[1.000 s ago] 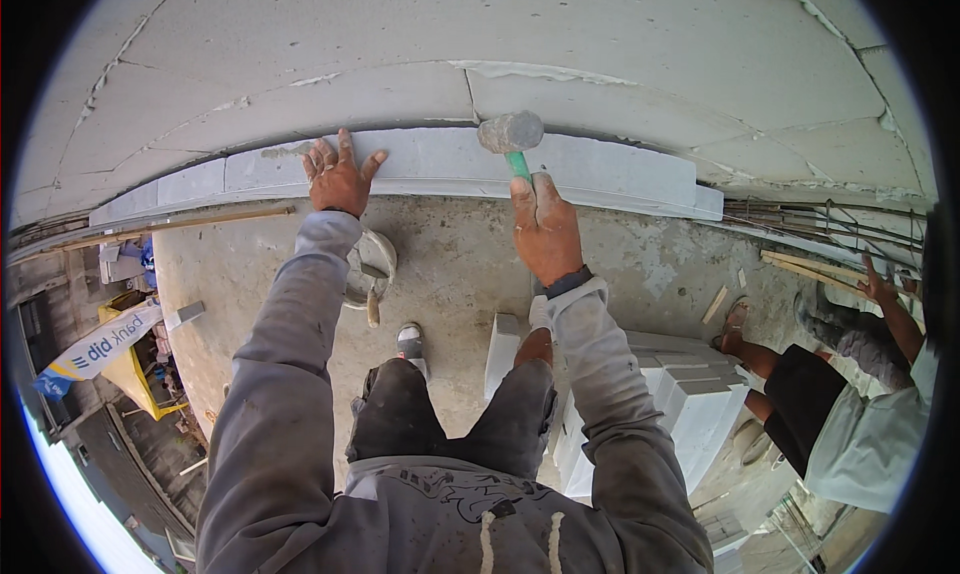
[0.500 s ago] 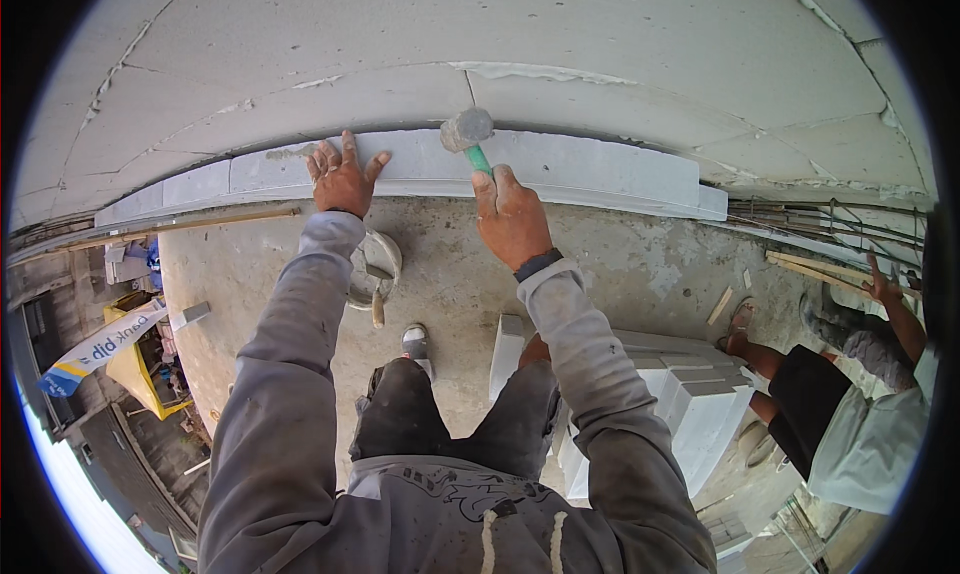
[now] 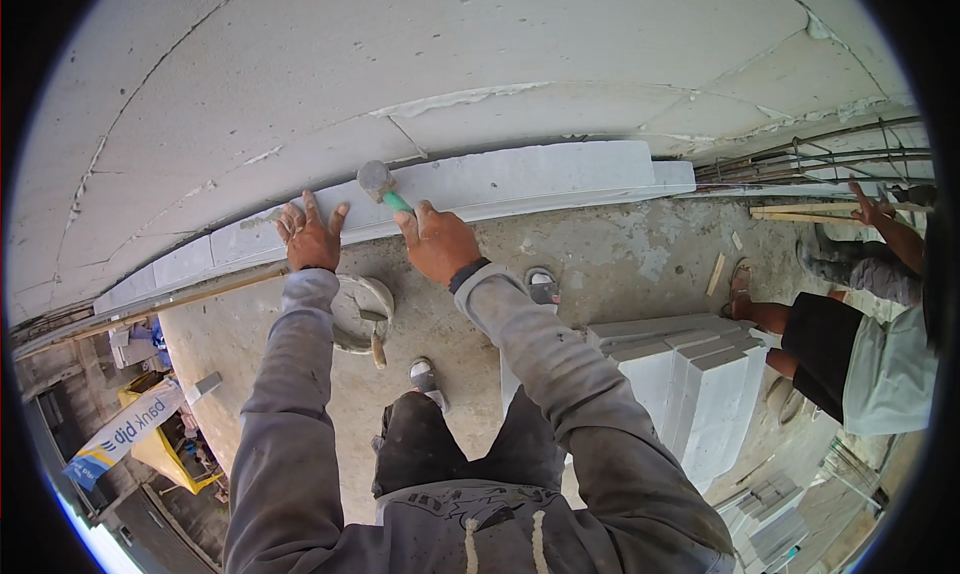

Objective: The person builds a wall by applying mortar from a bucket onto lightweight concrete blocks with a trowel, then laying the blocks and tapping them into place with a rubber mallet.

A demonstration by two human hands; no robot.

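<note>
A low course of white lightweight blocks (image 3: 540, 177) runs along the foot of a pale block wall (image 3: 450, 34). My left hand (image 3: 312, 241) rests on top of it with fingers spread, beside a grey mortar smear. In my right hand (image 3: 438, 246) is a mallet (image 3: 376, 179), gripped by its green handle. The mallet's grey head is over the block top, just right of my left hand; whether it touches cannot be told. Below my hands, a round mortar bucket (image 3: 388, 299) stands on the floor, with a wooden-handled trowel (image 3: 378, 349) at its edge.
White blocks (image 3: 690, 384) are stacked at my right. Beyond them is another person (image 3: 885, 364), near timber strips (image 3: 795, 214) and steel bars (image 3: 810, 164). A long wooden strip (image 3: 200, 299) lies along the left. A banner and yellow sheeting (image 3: 165, 459) are at far left.
The mallet and my right hand have moved left, nearer my left hand. My left hand stays flat on the blocks. The view has turned, and my right foot now shows.
</note>
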